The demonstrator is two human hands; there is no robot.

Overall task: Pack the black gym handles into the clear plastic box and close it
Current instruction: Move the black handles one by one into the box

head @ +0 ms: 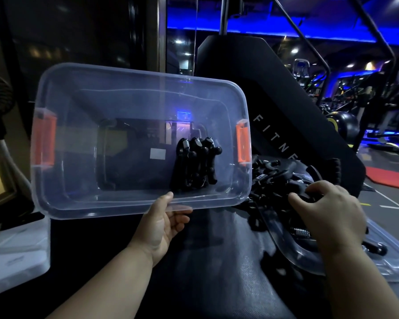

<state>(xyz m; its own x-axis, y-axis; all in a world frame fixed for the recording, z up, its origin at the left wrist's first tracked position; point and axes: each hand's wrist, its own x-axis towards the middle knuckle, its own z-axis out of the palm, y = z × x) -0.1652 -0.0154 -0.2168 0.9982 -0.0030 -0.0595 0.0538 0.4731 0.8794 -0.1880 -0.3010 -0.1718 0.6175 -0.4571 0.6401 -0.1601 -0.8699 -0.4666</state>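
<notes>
A person's view down at a dark padded counter (217, 261) in a dim gym lit with blue light. The left hand (164, 224) grips the clear plastic box (134, 72) by its near rim, thumb on top and fingers underneath, and holds it off the counter, tipped so the open top faces the viewer. An orange latch sits at the left end (45, 141) and another at the right end (243, 145). Inside the box, a small cluster of black gym handles (197, 164) with metal springs rests at the bottom, toward the right end.

To the right of the box, a pile of black gym handles (274, 178) lies on the counter, partly on a clear lid (389, 261). The right hand (329, 208) rests on this pile, fingers curled around one of the handles.

A white object (19, 254) lies at the near left. Behind the pile stands a black panel (274, 139) lettered "FITNE".
</notes>
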